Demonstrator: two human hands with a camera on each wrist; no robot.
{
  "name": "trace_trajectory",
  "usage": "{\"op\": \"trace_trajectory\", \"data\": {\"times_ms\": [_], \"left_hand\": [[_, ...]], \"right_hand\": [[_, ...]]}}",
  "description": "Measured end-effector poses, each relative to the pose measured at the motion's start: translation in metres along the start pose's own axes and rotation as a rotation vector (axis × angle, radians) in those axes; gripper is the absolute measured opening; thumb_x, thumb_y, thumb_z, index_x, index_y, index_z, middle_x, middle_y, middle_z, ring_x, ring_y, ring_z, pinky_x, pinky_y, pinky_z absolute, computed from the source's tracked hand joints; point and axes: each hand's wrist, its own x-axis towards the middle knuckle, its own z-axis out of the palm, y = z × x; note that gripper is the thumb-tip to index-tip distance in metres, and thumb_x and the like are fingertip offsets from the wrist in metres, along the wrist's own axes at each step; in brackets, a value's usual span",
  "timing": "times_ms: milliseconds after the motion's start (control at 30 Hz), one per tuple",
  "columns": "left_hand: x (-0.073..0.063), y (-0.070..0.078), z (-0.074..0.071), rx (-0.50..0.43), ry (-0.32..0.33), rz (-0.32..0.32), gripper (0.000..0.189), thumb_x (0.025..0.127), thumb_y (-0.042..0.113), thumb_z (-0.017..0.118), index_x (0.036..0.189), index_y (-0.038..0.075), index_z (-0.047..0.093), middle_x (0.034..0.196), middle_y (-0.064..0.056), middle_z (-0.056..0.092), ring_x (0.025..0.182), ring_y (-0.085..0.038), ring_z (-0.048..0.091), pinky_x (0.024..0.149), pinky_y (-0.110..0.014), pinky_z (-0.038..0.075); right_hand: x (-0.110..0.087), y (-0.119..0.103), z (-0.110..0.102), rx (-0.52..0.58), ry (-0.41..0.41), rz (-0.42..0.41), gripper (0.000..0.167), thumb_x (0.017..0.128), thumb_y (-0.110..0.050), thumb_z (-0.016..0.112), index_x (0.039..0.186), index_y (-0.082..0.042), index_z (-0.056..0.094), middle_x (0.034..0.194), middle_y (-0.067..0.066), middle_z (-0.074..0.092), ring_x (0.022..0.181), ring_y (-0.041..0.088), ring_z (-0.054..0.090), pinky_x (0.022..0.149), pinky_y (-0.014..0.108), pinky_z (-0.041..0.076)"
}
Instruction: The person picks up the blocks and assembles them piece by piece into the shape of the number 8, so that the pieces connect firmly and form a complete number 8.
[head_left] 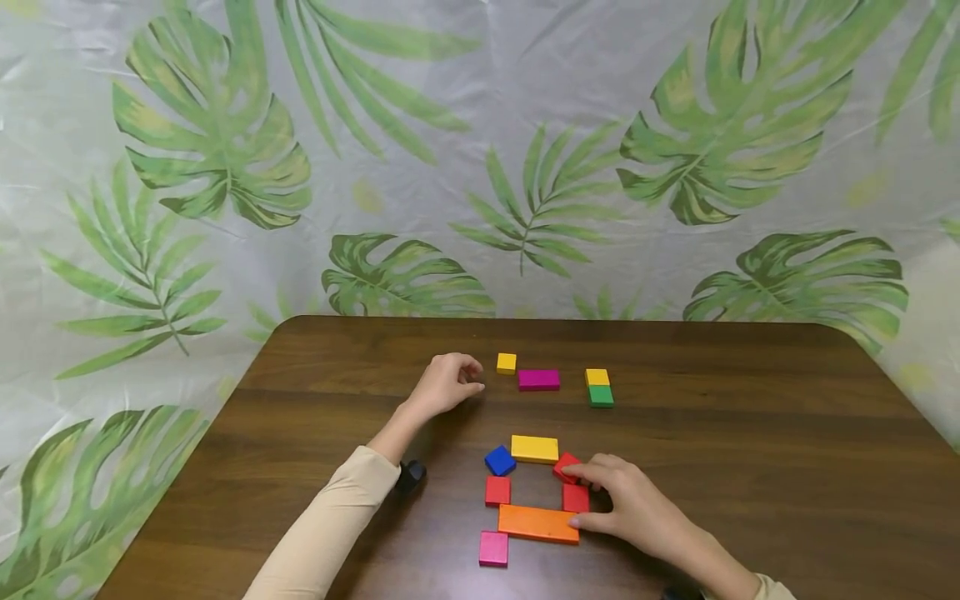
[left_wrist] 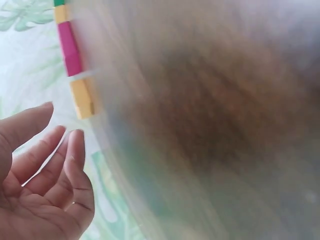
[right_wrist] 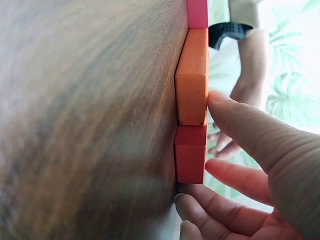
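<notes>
My right hand [head_left: 630, 502] rests at the right side of a ring of flat blocks. Its thumb touches the right end of the long orange block [head_left: 536, 522], and a fingertip lies on the tilted red block [head_left: 565, 465]. Just below that is another red block [head_left: 575, 498], partly behind the fingers. The ring also has a yellow bar [head_left: 534, 449], a turned blue block [head_left: 499, 460] and a left red block [head_left: 497, 491]. My left hand [head_left: 447, 383], fingers loosely bent and holding nothing, hovers left of a small yellow block [head_left: 506, 363].
Farther back lie a magenta bar [head_left: 538, 380] and a yellow square [head_left: 597, 377] against a green block [head_left: 600, 396]. A pink block [head_left: 493, 549] sits at the orange block's lower left. Behind the brown table [head_left: 750, 417] hangs a leaf-patterned curtain [head_left: 540, 167].
</notes>
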Motion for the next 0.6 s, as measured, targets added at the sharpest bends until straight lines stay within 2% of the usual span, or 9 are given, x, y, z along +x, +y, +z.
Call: {"op": "trace_trajectory", "data": {"times_ms": [167, 300, 467, 600], "left_hand": [[0.016, -0.004, 0.009, 0.019, -0.022, -0.043, 0.024, 0.084, 0.015, 0.069, 0.105, 0.005, 0.068, 0.104, -0.009, 0.068, 0.081, -0.018, 0.062, 0.072, -0.030, 0.051], [0.027, -0.004, 0.014, 0.038, -0.038, -0.068, 0.024, 0.084, 0.015, 0.069, 0.105, 0.006, 0.068, 0.105, -0.010, 0.068, 0.091, -0.022, 0.064, 0.081, -0.035, 0.052], [0.038, -0.002, 0.018, 0.066, -0.035, -0.051, 0.027, 0.083, 0.015, 0.070, 0.109, 0.005, 0.067, 0.107, -0.012, 0.066, 0.099, -0.025, 0.062, 0.087, -0.038, 0.050], [0.043, -0.001, 0.022, 0.084, -0.044, -0.031, 0.035, 0.084, 0.016, 0.069, 0.117, 0.005, 0.063, 0.116, -0.013, 0.062, 0.091, -0.023, 0.063, 0.082, -0.035, 0.051]], "right_hand": [[-0.001, 0.000, 0.001, -0.011, 0.003, -0.002, 0.050, 0.074, -0.039, 0.076, 0.115, -0.012, 0.066, 0.089, -0.010, 0.056, 0.078, 0.001, 0.045, 0.065, 0.017, 0.044], [-0.001, 0.000, 0.001, -0.011, 0.009, -0.003, 0.049, 0.073, -0.037, 0.077, 0.114, -0.012, 0.066, 0.088, -0.010, 0.055, 0.077, 0.001, 0.045, 0.064, 0.017, 0.044], [-0.001, 0.000, 0.000, -0.004, 0.003, -0.001, 0.049, 0.074, -0.038, 0.077, 0.114, -0.012, 0.066, 0.087, -0.011, 0.054, 0.077, 0.001, 0.044, 0.064, 0.017, 0.043], [0.000, 0.000, 0.000, -0.006, 0.001, 0.004, 0.049, 0.073, -0.038, 0.077, 0.114, -0.012, 0.066, 0.086, -0.010, 0.054, 0.076, 0.001, 0.045, 0.064, 0.017, 0.043]]}}
